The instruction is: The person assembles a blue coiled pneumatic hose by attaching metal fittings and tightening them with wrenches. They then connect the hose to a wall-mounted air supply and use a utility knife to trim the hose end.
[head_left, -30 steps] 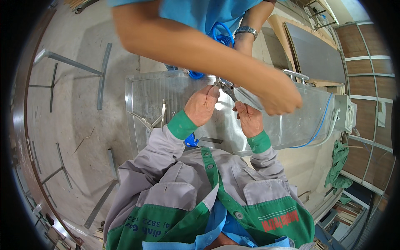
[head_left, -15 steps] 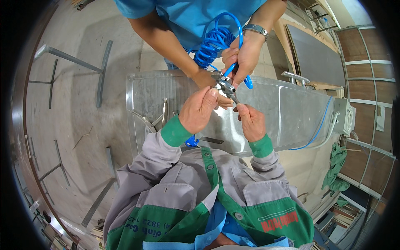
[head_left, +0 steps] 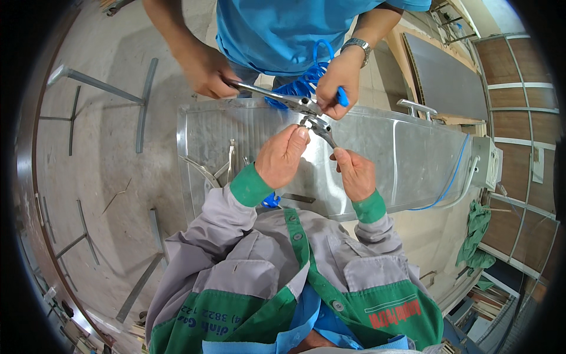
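The fingers (head_left: 301,134) of the left hand (head_left: 278,158) are closing thumb against forefinger, pinching a small metal fitting (head_left: 306,123) above the far middle of the counter (head_left: 392,156). The fingers of the right hand (head_left: 356,176) are pinching the handle of a short adjustable wrench (head_left: 325,135), whose head is sitting just beside the fitting; whether its jaws are touching it, I cannot tell.

Just beyond, a longer adjustable wrench (head_left: 265,93) is slanting in from the far left, its head crowding close to the shorter wrench. A co-worker's hand (head_left: 206,72), at the far left, is gripping its handle. The co-worker's 2nd hand (head_left: 337,82), to the right, is curling around a blue coiled hose (head_left: 303,84), and a watch (head_left: 358,49) is circling that wrist.

Nearer on the counter, a long-handled silver tool (head_left: 204,170) is lying at left, a blue object (head_left: 271,200) is showing beside the left cuff, and a dark flat bar (head_left: 298,198) is resting to its right. At the right end, a thin blue tube (head_left: 453,177) is running along the counter.
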{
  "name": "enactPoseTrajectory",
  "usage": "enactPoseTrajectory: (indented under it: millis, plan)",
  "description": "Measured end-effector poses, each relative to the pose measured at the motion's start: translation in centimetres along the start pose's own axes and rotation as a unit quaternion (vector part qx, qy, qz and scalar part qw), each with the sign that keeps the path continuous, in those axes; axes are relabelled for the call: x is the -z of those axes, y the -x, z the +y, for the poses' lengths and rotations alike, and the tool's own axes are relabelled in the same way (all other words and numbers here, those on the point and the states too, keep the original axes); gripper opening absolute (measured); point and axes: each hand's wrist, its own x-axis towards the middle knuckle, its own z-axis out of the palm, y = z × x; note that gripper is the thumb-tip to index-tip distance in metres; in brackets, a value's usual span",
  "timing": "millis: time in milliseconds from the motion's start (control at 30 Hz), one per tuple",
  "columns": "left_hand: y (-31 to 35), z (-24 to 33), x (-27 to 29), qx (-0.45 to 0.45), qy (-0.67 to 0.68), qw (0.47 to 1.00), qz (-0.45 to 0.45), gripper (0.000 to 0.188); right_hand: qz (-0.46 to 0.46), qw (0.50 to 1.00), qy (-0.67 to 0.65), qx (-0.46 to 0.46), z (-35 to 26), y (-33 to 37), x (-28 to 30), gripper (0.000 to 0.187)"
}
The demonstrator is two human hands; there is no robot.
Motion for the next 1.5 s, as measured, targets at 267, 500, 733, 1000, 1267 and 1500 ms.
enactPoseTrajectory:
  millis: [267,500,733,1000,1267,1500]
  plan:
    - [-0.8,-3.9,-0.6,0.025,0.042,0.999,-0.001,0.047,-0.001,0.998,0.058,-0.005,0.8,-0.7,-0.4,0.049]
    - [-1.2,-4.9,-0.3,0.005,0.013,1.000,0.014,0.051,0.000,0.999,0.043,-0.009,1.8,-1.1,-0.8,0.050]
    - [-1.0,-4.1,-0.3,-0.005,0.028,0.999,-0.014,0.052,0.024,0.998,0.050,0.030,2.1,-0.7,-1.1,0.053]
    - [0.2,-1.8,0.3,0.073,0.092,0.992,-0.041,0.048,-0.009,1.000,0.020,0.003,0.6,0.0,-0.3,0.043]
    - [0.6,0.7,1.1,0.014,0.109,0.993,-0.046,0.046,0.000,0.999,-0.005,0.035,-0.2,-0.1,-0.3,0.041]
    - [0.2,-1.4,-0.1,0.019,0.068,0.997,-0.026,0.049,0.005,1.000,0.022,0.015,0.5,0.3,0.2,0.041]
